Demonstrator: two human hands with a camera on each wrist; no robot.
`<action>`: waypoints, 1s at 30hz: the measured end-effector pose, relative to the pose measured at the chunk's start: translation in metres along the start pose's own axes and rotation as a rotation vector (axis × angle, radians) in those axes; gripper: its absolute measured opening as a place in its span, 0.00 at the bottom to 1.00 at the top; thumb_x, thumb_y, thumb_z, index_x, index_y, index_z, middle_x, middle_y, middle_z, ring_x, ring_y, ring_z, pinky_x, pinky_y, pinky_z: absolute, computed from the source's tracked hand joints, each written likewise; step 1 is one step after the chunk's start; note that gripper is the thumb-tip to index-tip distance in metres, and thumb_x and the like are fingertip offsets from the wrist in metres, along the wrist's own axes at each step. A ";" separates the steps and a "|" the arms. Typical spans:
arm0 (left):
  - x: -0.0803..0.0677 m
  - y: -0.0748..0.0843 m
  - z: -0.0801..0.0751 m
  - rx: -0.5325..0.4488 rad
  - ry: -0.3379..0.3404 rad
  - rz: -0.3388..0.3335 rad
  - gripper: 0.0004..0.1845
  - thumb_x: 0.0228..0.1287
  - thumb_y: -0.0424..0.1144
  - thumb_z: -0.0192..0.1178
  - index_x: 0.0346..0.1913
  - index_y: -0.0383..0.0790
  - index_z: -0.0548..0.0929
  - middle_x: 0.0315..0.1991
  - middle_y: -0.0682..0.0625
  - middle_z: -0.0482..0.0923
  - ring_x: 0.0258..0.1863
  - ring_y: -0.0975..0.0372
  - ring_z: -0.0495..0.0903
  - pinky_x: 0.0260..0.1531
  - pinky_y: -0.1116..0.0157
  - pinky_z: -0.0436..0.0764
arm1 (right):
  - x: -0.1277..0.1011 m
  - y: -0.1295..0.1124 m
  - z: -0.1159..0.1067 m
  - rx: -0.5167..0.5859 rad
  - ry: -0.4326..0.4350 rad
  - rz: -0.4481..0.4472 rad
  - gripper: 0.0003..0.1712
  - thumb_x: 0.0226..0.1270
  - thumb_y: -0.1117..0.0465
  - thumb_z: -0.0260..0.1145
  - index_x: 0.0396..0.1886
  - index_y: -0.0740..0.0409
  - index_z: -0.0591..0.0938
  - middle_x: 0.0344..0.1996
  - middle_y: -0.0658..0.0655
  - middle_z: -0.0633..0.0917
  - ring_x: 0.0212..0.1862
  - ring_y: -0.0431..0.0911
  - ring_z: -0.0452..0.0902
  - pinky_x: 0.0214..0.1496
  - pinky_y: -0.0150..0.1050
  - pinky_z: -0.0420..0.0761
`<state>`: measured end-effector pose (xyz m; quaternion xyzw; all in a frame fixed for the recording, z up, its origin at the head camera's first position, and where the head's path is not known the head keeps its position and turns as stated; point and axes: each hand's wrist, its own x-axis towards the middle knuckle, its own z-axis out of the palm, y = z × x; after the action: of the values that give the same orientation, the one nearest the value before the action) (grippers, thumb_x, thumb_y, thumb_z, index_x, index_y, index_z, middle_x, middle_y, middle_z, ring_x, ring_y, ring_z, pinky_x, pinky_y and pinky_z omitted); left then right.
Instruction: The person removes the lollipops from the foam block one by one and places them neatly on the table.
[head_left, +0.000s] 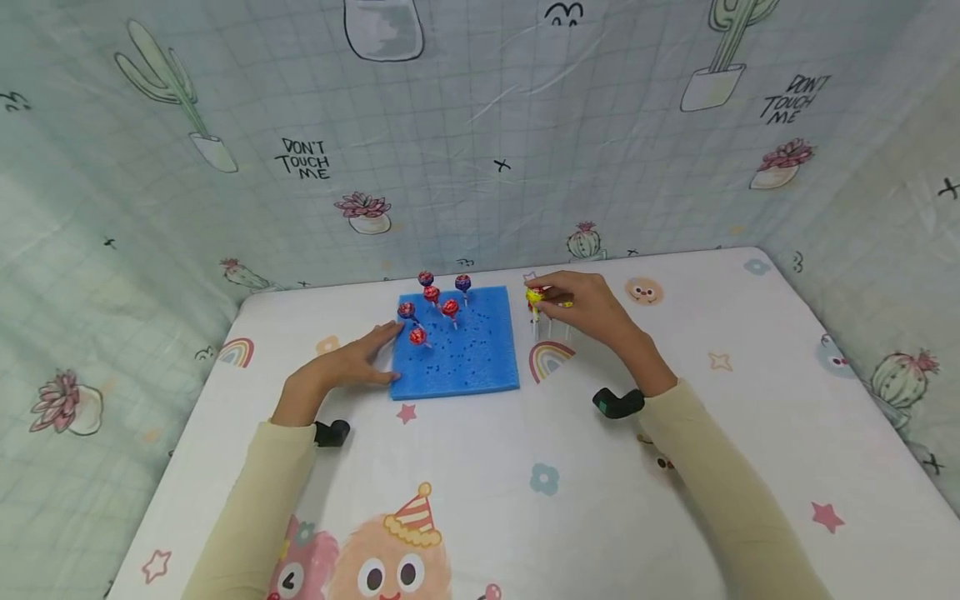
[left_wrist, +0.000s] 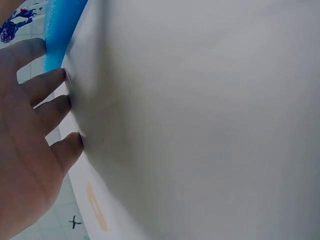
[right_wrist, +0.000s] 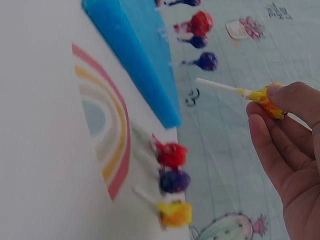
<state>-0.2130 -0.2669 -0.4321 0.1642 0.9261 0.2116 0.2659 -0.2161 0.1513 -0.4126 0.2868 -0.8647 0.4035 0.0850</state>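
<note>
A blue foam block (head_left: 465, 350) lies flat on the table, with several red and purple lollipops (head_left: 431, 293) standing in its far left part. My left hand (head_left: 352, 362) rests flat on the table, fingers straight against the block's left edge (left_wrist: 55, 37). My right hand (head_left: 581, 304) hovers just right of the block and pinches a yellow lollipop (head_left: 534, 296) by its head (right_wrist: 267, 95), stick pointing away. Beneath it, a red (right_wrist: 171, 154), a purple (right_wrist: 174, 181) and a yellow lollipop (right_wrist: 175, 214) lie loose on the table.
The table is covered by a white cloth (head_left: 585, 467) printed with rainbows, stars and cartoon figures. A rainbow print (head_left: 550, 358) lies right of the block. A cactus-patterned curtain (head_left: 480, 133) closes in the back and both sides.
</note>
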 end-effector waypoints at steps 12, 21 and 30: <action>-0.006 -0.001 -0.004 0.020 0.026 -0.008 0.54 0.63 0.55 0.68 0.83 0.47 0.47 0.82 0.37 0.39 0.80 0.37 0.40 0.72 0.33 0.51 | -0.018 0.018 -0.038 -0.028 0.088 0.071 0.22 0.67 0.68 0.71 0.61 0.61 0.83 0.51 0.60 0.88 0.49 0.53 0.87 0.54 0.46 0.84; -0.002 -0.005 0.000 -0.001 0.049 0.026 0.54 0.62 0.56 0.69 0.83 0.50 0.48 0.82 0.37 0.41 0.80 0.38 0.41 0.72 0.33 0.51 | -0.038 0.036 -0.050 -0.092 0.101 0.143 0.21 0.66 0.68 0.71 0.59 0.61 0.84 0.48 0.61 0.89 0.48 0.54 0.87 0.53 0.48 0.84; -0.003 -0.006 0.001 -0.006 0.050 0.011 0.53 0.63 0.56 0.69 0.83 0.51 0.49 0.83 0.39 0.40 0.80 0.38 0.41 0.72 0.32 0.51 | -0.041 0.044 -0.051 -0.126 0.109 0.142 0.20 0.66 0.69 0.72 0.58 0.62 0.85 0.49 0.62 0.88 0.48 0.55 0.87 0.51 0.49 0.84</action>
<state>-0.2110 -0.2732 -0.4349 0.1631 0.9309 0.2199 0.2419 -0.2114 0.2297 -0.4231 0.1966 -0.9006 0.3684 0.1208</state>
